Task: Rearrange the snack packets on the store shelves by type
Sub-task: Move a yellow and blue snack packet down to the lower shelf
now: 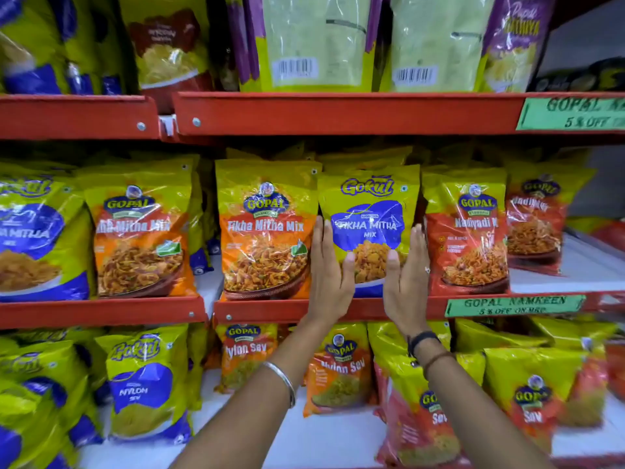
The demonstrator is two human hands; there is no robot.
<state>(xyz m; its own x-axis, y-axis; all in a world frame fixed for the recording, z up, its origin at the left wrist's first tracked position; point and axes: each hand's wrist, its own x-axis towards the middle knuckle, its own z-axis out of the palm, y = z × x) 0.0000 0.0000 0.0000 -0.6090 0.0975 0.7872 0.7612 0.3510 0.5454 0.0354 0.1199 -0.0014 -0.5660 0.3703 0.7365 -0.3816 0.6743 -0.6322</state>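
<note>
centrally in the frame, the left hand [329,265] and right hand [407,269] press flat, fingers straight, against either side of the gokul tikha mitha mix packet [368,211], clasping it between the palms. it stands upright on the middle red shelf [270,308], between the gopal tikha mitha mix packet [267,228] and the nadiyadi packet [468,228].

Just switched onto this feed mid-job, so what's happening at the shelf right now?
A person is holding a yellow and blue Gokul Tikha Mitha Mix packet on the middle shelf, with the left hand and the right hand pressed flat against its two sides. The packet stands upright between an orange Gopal Tikha Mitha Mix packet and a red Gopal Nadiyadi packet. Whether it is going in or coming out cannot be told.
</note>
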